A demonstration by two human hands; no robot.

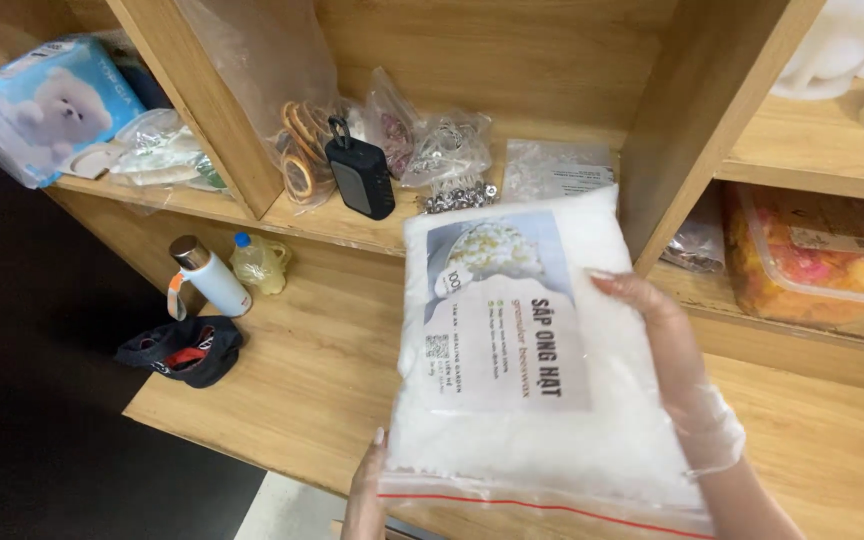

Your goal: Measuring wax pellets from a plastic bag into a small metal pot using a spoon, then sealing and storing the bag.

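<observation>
Wooden shelving (512, 60) is seen behind a bag of white wax granules (542, 390), pinched between left hand (365, 495) and right hand (667, 345) above the counter (282, 390); its weight could cause slipping.

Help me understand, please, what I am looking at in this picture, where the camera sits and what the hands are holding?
There is no machine here: a person works with two hands, and the single camera is worn on the head, looking down. The right hand, in a thin clear glove, and the left hand hold up a clear zip bag of white granules with a printed label. Behind it are wooden shelves. The upper shelf carries a small black speaker, packets of small metal parts and a pale blue tissue pack. On the lower board stand a white bottle with a metal cap, a small yellowish bag and a dark cap. At right sits a clear box of orange pieces.
</observation>
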